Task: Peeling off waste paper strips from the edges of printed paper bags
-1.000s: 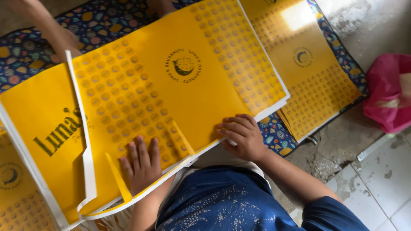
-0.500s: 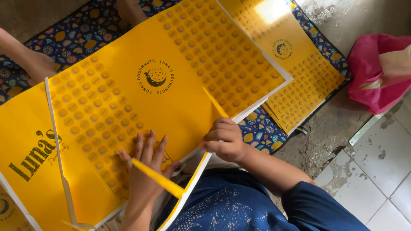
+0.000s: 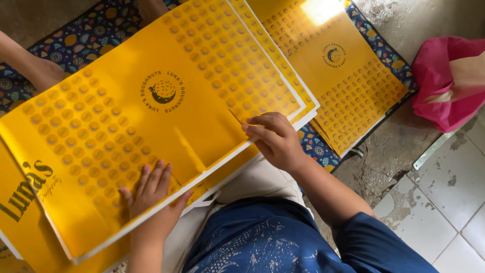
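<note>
- Where the big yellow printed sheet (image 3: 151, 121) ends in its white lower edge, the left hand (image 3: 151, 194) lies flat with fingers spread on the dotted part, thumb hooked under that edge; it presses rather than clasps.
- Further along the same edge, the right hand (image 3: 275, 139) pinches the sheet's border between thumb and bent fingers, a narrow grip on the card itself.
- This sheet lies slanted across the person's lap, above blue patterned clothing (image 3: 283, 237), and covers most of the view; more yellow sheets (image 3: 22, 222) peep out beneath it at lower left.
- To the right a second stack of yellow sheets (image 3: 343, 76) rests on a dark patterned mat (image 3: 389, 55), just beside the held sheet's far corner.
- Free room is on the right: rough grey concrete floor (image 3: 404, 151) and white tiles (image 3: 444, 212).
- A pink bag (image 3: 444, 86) sits at the right edge, well apart from the hands.
- Another person's bare limb (image 3: 35, 68) rests on the mat at upper left, touching the sheet's border.
- Sheets look glossy, stiff, flat, with rows of round dots and a dark circular emblem.
</note>
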